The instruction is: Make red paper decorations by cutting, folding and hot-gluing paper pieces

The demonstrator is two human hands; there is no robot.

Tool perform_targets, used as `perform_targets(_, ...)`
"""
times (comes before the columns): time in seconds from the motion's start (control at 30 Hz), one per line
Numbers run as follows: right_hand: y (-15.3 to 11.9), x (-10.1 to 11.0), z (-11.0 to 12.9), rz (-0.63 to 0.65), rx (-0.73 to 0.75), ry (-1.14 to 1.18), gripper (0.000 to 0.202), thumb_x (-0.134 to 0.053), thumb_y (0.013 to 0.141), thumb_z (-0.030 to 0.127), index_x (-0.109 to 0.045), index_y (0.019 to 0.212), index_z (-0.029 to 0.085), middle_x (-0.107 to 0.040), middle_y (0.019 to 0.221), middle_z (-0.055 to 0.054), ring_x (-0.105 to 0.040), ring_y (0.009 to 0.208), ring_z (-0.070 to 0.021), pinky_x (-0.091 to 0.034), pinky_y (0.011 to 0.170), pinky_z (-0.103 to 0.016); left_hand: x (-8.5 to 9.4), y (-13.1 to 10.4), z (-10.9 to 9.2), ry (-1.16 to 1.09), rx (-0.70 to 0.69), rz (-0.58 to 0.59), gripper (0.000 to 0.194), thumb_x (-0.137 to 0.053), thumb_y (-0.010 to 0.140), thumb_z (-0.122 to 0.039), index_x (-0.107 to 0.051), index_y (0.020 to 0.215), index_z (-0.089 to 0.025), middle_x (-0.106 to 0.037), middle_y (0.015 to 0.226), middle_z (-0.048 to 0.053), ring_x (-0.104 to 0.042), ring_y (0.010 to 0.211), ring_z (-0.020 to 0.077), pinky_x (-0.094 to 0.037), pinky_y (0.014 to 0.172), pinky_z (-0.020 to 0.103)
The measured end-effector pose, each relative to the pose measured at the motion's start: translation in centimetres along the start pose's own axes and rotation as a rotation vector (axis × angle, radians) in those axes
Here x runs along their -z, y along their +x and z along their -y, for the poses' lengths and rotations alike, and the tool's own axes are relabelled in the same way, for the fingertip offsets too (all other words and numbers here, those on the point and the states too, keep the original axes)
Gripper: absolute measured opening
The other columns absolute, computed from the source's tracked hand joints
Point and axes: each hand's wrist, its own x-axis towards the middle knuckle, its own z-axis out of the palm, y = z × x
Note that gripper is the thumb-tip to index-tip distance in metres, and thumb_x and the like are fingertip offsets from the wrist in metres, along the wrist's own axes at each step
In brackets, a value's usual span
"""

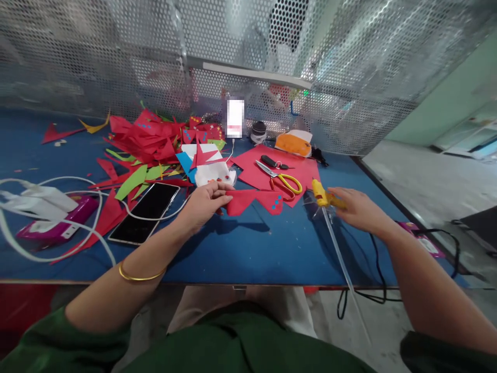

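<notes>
My left hand (209,202) pinches one end of a red paper cut-out (254,199), which has a zigzag edge and several blue dots at its right end. The paper is held just above the blue table. To the right, my right hand (355,207) grips the handle of a yellow hot glue gun (319,192), its nozzle toward the back. A long clear glue stick (339,251) runs out of its rear, past the table's front edge. Between the hands and farther back, yellow-and-red-handled scissors (285,181) lie on red paper sheets (248,168).
Red paper pieces (155,134) and green scraps (132,181) are heaped at back left. A dark phone (147,215), white cables and chargers (42,199) lie left. A lit phone (234,118) stands by the perforated metal screen (135,57). Black cord (382,274) hangs at right.
</notes>
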Motion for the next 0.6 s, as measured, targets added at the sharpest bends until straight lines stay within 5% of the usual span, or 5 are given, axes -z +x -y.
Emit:
perform_targets(0.37,1.8,-0.4,-0.2,0.077,-0.007,-0.118,0.034,-0.060,0.070,0.018,-0.066,0.103,0.017,-0.071,0.100,-0.014,-0.065,0.086,-0.0289,-0.043,0.076,-0.039,-0.3,-0.1,-0.1,0.039,0.010,-0.023,0.015,-0.072,0.071,-0.024,-0.071,0.086,-0.022,-0.065,0.068,0.001,-0.056,0.059,0.0119,-0.045,0.051,0.023)
perform_targets(0.6,1.0,1.3,0.2,-0.154,-0.158,0.080,0.031,-0.069,0.071,0.021,-0.063,0.102,0.016,-0.065,0.100,-0.018,-0.059,0.087,-0.0264,-0.041,0.072,-0.035,-0.3,-0.3,-0.3,-0.006,0.034,-0.005,0.018,-0.072,0.069,-0.021,-0.071,0.087,-0.019,-0.067,0.072,0.002,-0.058,0.059,0.0109,-0.045,0.051,0.023)
